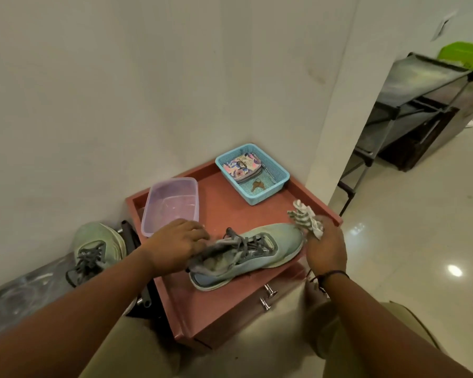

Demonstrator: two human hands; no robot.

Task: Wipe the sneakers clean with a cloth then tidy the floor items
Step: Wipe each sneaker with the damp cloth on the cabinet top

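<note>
The sneaker (246, 255) is steadied at its collar by the gripping left hand (178, 245) so the cloth (306, 219), bunched in the right hand (325, 249), can be rubbed against its toe.

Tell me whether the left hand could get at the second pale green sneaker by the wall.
Probably yes: the second pale green sneaker lies uncovered just left of the left hand, which must first release the sneaker on the cabinet.

Just 1 view here, head-mounted and wide-angle, tilted forward and down, sitting close over a low cabinet (224, 304) in a wall corner. Forearms come in from 6 and 8 o'clock; a doorway opens toward 2 o'clock.
</note>
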